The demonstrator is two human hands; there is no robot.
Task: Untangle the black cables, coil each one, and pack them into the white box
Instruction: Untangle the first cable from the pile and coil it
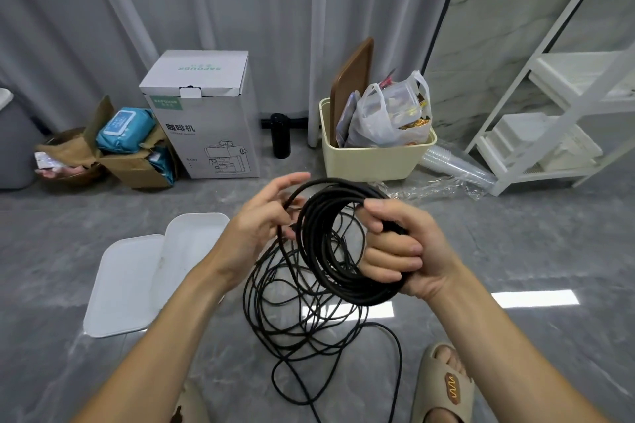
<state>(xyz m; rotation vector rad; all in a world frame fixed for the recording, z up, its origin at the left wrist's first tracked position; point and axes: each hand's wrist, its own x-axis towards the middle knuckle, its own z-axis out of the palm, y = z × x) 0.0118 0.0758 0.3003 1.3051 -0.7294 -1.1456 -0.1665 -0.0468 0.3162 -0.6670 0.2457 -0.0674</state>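
My right hand grips a thick coil of black cable, held upright above the floor. My left hand is beside the coil's left edge and holds one loop of the same cable between thumb and fingers. Below the hands a loose tangle of black cable lies on the grey floor, with a strand running up into the coil. The white box sits open on the floor to the left, its lid lying flat beside it; both look empty.
Against the curtain stand a white coffee-machine carton, a torn brown box with blue packs, a black bottle and a cream bin with a plastic bag. A white shelf is at right. My sandalled foot rests near the tangle.
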